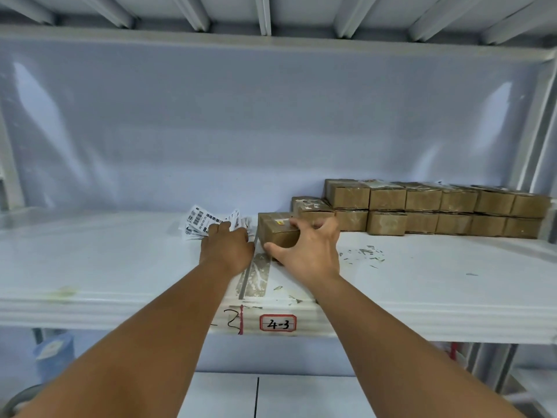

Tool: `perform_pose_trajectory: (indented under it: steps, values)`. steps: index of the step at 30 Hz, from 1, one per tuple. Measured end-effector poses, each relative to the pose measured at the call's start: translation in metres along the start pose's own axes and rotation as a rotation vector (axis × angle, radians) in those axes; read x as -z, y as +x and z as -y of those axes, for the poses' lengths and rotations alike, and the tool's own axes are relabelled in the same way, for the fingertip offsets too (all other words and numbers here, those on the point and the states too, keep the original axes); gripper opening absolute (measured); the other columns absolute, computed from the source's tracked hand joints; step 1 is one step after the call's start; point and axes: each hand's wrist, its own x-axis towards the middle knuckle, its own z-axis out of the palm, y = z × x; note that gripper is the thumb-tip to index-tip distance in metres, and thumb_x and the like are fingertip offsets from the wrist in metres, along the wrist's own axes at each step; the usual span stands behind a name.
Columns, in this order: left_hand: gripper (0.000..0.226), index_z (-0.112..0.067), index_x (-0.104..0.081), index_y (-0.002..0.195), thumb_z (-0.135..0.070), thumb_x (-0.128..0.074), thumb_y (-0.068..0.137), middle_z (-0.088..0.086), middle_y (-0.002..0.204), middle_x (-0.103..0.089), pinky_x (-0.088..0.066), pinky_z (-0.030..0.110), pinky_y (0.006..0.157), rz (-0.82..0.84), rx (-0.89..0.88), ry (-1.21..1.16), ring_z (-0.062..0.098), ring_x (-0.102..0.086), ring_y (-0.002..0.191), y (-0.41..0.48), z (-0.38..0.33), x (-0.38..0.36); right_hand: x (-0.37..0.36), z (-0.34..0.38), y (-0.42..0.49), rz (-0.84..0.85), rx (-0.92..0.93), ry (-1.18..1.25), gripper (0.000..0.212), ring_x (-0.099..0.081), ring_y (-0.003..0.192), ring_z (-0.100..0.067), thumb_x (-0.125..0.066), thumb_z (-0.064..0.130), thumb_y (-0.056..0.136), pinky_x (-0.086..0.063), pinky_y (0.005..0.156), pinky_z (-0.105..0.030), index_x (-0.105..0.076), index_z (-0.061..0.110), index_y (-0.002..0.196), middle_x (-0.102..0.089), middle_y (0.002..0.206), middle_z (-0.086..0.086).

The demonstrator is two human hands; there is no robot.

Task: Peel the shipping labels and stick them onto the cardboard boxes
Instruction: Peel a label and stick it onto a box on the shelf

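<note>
**Reaching for the next label while one box is held ready**

Judging by the shelf, the job is well under way but not finished. Along the back right stands a two-high row of stacked boxes (437, 209), and the tops of the upper ones show pale sheets that look like labels already stuck on, though they are too small to read. A single labelled box (312, 208) sits just in front of that row with a white sheet on its lid. A loose fan of shipping labels (200, 220) lies on the white shelf (90, 267), so I reckon several boxes are yet to be done.

The cardboard box (275, 229) nearest the person lies on the shelf just right of the labels, and its lid shows only brown card and a small yellow mark, no white label.

Both bare forearms stretch forward over the shelf edge, above the tag marked 4-3 (278, 323). The right hand (307, 245) grips this box, thumb spread wide against the near face, fingers curled over the top. The left hand (227, 241) lies palm down on the labels; its fingertips are hidden, so I cannot tell whether it pinches one.
</note>
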Motion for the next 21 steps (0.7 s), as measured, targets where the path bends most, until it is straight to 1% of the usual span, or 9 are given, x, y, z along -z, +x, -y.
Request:
perform_pose_trajectory:
  steps: [3,5,7,9,13,15,16,18,21]
  values:
    - [0.045,-0.015,-0.056,0.121,-0.045,-0.035,0.095,0.01,0.132,-0.047,-0.031,0.042,0.1,0.083,0.064,0.045,0.029,-0.033,0.128,0.004,0.0,-0.001,-0.001,-0.002,0.001,0.03,0.005,-0.02,0.069,-0.024,0.126,-0.018,-0.071,0.061,0.07,-0.045,0.092,-0.031,-0.051,0.032,0.13,-0.019,0.126,0.0]
    - [0.04,-0.011,-0.057,0.116,-0.039,-0.037,0.095,0.01,0.124,-0.053,-0.036,0.039,0.094,0.08,0.085,0.027,0.029,-0.04,0.123,0.005,-0.001,0.0,-0.002,-0.003,0.002,0.047,0.009,-0.047,0.07,-0.022,0.129,-0.019,-0.07,0.062,0.069,-0.044,0.094,-0.032,-0.05,0.034,0.131,-0.018,0.13,-0.001]
    - [0.031,-0.007,-0.058,0.114,-0.025,-0.043,0.092,0.012,0.12,-0.055,-0.039,0.037,0.089,-0.012,0.086,-0.047,0.03,-0.043,0.118,0.003,-0.001,0.002,-0.003,-0.004,0.003,0.065,0.002,-0.056,0.072,-0.02,0.131,-0.02,-0.07,0.064,0.068,-0.044,0.097,-0.034,-0.05,0.035,0.13,-0.018,0.134,-0.001]
    - [0.029,-0.002,-0.057,0.113,-0.013,-0.044,0.089,0.013,0.12,-0.053,-0.04,0.038,0.088,-0.131,0.095,-0.15,0.033,-0.04,0.117,0.0,-0.001,0.006,-0.003,-0.004,0.004,0.085,-0.006,-0.062,0.073,-0.02,0.131,-0.021,-0.07,0.065,0.067,-0.043,0.1,-0.036,-0.049,0.035,0.13,-0.019,0.135,-0.001]
    - [0.032,-0.004,-0.053,0.117,-0.01,-0.045,0.087,0.007,0.13,-0.048,-0.041,0.039,0.08,-0.345,0.106,-0.168,0.031,-0.036,0.118,-0.007,-0.003,0.015,-0.002,-0.003,0.003,0.082,-0.02,-0.045,0.072,-0.023,0.128,-0.02,-0.072,0.065,0.065,-0.039,0.1,-0.034,-0.049,0.036,0.128,-0.024,0.131,-0.001]
    - [0.039,-0.006,-0.05,0.125,-0.01,-0.046,0.087,0.004,0.139,-0.042,-0.041,0.038,0.077,-0.406,0.011,-0.176,0.03,-0.039,0.118,-0.009,-0.005,0.016,-0.002,-0.003,0.002,0.079,-0.021,-0.045,0.071,-0.025,0.127,-0.02,-0.071,0.065,0.065,-0.039,0.1,-0.033,-0.049,0.036,0.126,-0.026,0.128,0.0]
    - [0.044,-0.008,-0.046,0.131,-0.01,-0.047,0.088,0.002,0.144,-0.038,-0.042,0.038,0.08,-0.401,-0.06,-0.214,0.028,-0.04,0.12,-0.01,-0.007,0.015,-0.002,-0.003,0.002,0.076,-0.016,-0.055,0.071,-0.026,0.126,-0.02,-0.071,0.066,0.064,-0.037,0.101,-0.033,-0.049,0.036,0.125,-0.027,0.127,0.0]
    - [0.052,-0.009,-0.038,0.14,-0.008,-0.046,0.089,0.0,0.151,-0.028,-0.041,0.036,0.095,-0.323,-0.203,-0.312,0.023,-0.041,0.127,-0.012,-0.015,0.015,-0.003,-0.002,0.001,0.065,0.003,-0.081,0.07,-0.027,0.123,-0.021,-0.069,0.068,0.064,-0.031,0.102,-0.033,-0.05,0.037,0.124,-0.029,0.125,-0.001]
    - [0.051,-0.007,-0.042,0.139,-0.001,-0.045,0.088,0.001,0.149,-0.032,-0.032,0.027,0.107,-0.275,-0.38,-0.356,0.021,-0.042,0.129,-0.015,-0.023,0.013,-0.004,-0.001,0.002,0.036,0.054,-0.088,0.06,-0.025,0.122,-0.022,-0.063,0.062,0.072,-0.021,0.101,-0.034,-0.049,0.038,0.125,-0.031,0.125,0.0]
